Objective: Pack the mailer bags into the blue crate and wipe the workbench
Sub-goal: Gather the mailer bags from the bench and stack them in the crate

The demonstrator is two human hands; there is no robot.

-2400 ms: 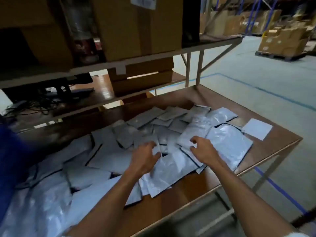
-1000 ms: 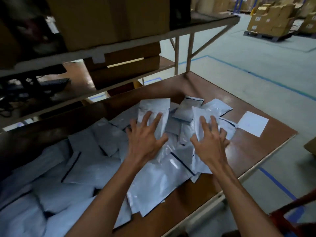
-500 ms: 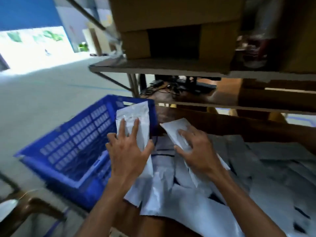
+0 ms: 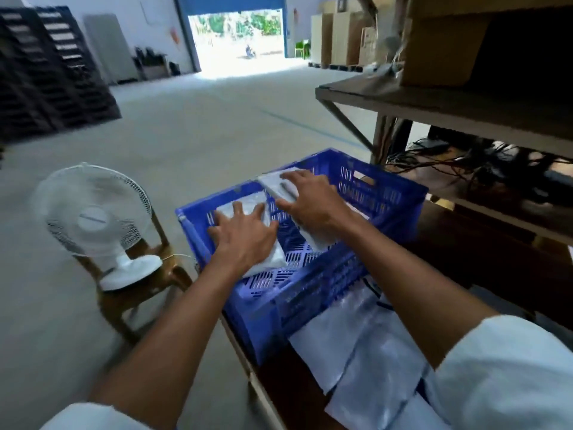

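The blue crate point(image 4: 390, 193) stands at the left end of the wooden workbench point(image 4: 449, 268). Both my hands reach inside it. My left hand point(image 4: 245, 231) lies spread on a white mailer bag point(image 4: 235, 207) near the crate's left wall, gripping it against the floor. My right hand point(image 4: 310, 200) holds a second white mailer bag point(image 4: 276, 184), tilted and lifted toward the far wall. More silvery mailer bags point(image 4: 366, 342) lie on the bench in front of the crate, partly under my right forearm.
A white desk fan point(image 4: 93, 218) sits on a wooden chair point(image 4: 133, 293) left of the crate. A shelf point(image 4: 449, 103) with cardboard boxes overhangs the bench at right, cables beneath it. Open concrete floor stretches beyond, dark pallets stacked far left.
I gathered bags from the pile, turned left, and carried one in each hand to the crate. Both hands have since moved from above the bench down inside the crate.
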